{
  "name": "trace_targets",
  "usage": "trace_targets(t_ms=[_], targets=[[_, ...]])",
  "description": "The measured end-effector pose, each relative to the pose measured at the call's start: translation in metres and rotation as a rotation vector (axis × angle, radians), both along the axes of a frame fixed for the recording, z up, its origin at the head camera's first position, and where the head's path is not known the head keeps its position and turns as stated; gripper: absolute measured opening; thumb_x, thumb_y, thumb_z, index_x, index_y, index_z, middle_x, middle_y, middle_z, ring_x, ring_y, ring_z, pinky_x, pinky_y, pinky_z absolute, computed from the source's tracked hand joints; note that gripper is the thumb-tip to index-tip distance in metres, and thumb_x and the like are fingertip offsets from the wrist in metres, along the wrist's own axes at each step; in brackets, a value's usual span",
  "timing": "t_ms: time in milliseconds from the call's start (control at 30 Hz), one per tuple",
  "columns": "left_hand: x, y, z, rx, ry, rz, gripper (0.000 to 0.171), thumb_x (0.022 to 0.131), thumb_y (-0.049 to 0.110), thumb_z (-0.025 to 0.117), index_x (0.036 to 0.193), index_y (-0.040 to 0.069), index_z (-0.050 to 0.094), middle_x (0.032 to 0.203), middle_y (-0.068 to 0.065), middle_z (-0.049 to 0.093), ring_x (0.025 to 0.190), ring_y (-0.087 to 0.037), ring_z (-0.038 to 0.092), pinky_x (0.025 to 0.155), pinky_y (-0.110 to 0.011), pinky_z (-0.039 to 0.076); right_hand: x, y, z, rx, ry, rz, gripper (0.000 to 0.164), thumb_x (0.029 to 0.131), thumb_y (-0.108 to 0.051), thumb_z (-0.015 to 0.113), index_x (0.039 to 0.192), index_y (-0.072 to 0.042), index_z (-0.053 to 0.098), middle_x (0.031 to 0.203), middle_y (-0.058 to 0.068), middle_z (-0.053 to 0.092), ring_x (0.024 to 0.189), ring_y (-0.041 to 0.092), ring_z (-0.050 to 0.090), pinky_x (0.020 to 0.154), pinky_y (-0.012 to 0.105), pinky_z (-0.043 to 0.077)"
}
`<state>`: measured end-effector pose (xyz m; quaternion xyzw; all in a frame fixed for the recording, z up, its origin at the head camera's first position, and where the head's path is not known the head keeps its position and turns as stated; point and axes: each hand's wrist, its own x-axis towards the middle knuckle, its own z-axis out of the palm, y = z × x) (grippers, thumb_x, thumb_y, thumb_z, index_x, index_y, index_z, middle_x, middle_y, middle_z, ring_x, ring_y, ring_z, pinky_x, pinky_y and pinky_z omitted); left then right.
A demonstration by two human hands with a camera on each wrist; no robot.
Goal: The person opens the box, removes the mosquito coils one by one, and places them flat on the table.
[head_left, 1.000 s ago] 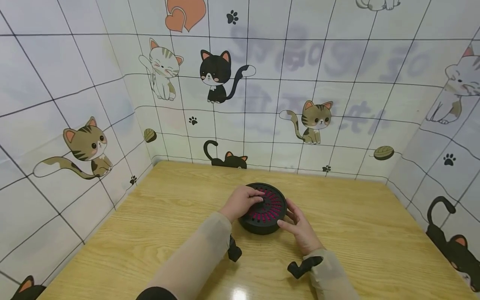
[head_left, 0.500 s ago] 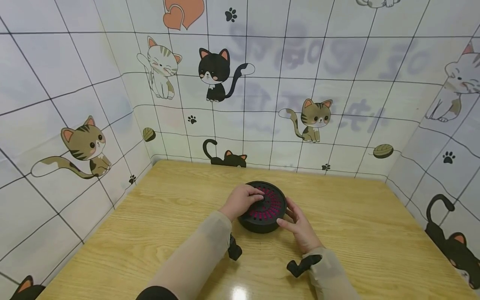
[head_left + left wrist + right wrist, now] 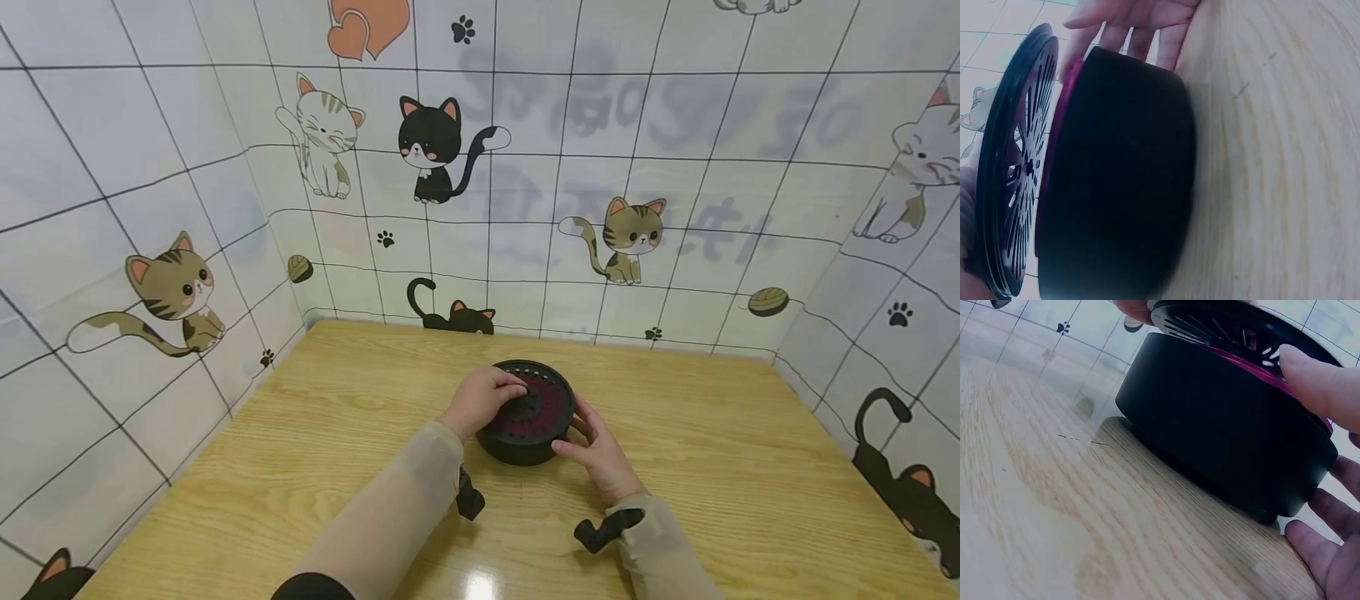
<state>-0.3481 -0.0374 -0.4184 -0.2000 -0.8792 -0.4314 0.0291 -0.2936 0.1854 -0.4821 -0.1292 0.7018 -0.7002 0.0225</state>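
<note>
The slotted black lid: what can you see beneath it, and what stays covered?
The wrist views show a gap, then a pink edge atop the round black base. From above, the lid mostly covers the base's inside.

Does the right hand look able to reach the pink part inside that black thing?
Probably yes, at the edge: the left hand holds the slotted lid above the black base, leaving a gap where the pink part shows near the right hand. From above, the lid blocks it.
</note>
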Motion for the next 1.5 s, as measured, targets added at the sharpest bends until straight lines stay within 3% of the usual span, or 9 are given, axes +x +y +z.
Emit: trace_targets(t_ms=[400, 867, 1000, 1167, 1500], targets=[[0.003, -0.02, 0.018, 0.061, 0.002, 0.049, 0.019, 0.093, 0.035, 0.064, 0.101, 0.023, 0.076, 0.104, 0.008, 0.067, 0.1, -0.012, 0.061, 0.086, -0.035, 0.05, -0.001, -0.001, 0.0, 0.094, -0.029, -0.05, 0.073, 0.089, -0.015, 0.069, 0.151, -0.008, 0.03, 0.152, 0.016, 0.03, 0.141, 0.033, 0.024, 0.111, 0.055, 0.023], [-0.009, -0.091, 0.016, 0.052, -0.031, 0.263, 0.022, 0.093, 0.039, 0.064, 0.099, 0.022, 0.076, 0.103, 0.003, 0.067, 0.094, -0.016, 0.06, 0.084, -0.04, 0.049, 0.001, -0.001, 0.0, 0.099, -0.066, -0.067, 0.077, 0.088, -0.019, 0.072, 0.152, -0.009, 0.03, 0.152, 0.017, 0.03, 0.142, 0.033, 0.023, 0.111, 0.055, 0.025], [-0.011, -0.111, 0.012, 0.046, -0.037, 0.312, 0.026, 0.093, 0.039, 0.064, 0.103, 0.018, 0.075, 0.105, 0.0, 0.068, 0.096, -0.018, 0.061, 0.085, -0.041, 0.05, 0.001, -0.001, 0.0, 0.082, -0.06, -0.063, 0.076, 0.088, -0.016, 0.071, 0.152, -0.009, 0.03, 0.152, 0.016, 0.031, 0.142, 0.032, 0.024, 0.111, 0.053, 0.026], [-0.013, -0.132, 0.0, 0.096, -0.113, 0.325, 0.028, 0.092, 0.038, 0.065, 0.106, 0.016, 0.075, 0.109, -0.003, 0.067, 0.1, -0.021, 0.061, 0.087, -0.042, 0.049, 0.001, -0.001, -0.001, 0.073, -0.05, -0.062, 0.074, 0.089, -0.015, 0.071, 0.151, -0.01, 0.031, 0.151, 0.017, 0.032, 0.141, 0.032, 0.024, 0.11, 0.053, 0.026], [-0.012, -0.149, -0.028, 0.129, -0.217, 0.392, 0.025, 0.091, 0.032, 0.068, 0.106, 0.013, 0.075, 0.12, -0.008, 0.063, 0.116, -0.03, 0.055, 0.096, -0.047, 0.044, 0.002, -0.001, -0.001, 0.084, -0.058, -0.077, 0.076, 0.088, -0.016, 0.072, 0.151, -0.009, 0.031, 0.151, 0.017, 0.032, 0.141, 0.033, 0.024, 0.11, 0.054, 0.026]])
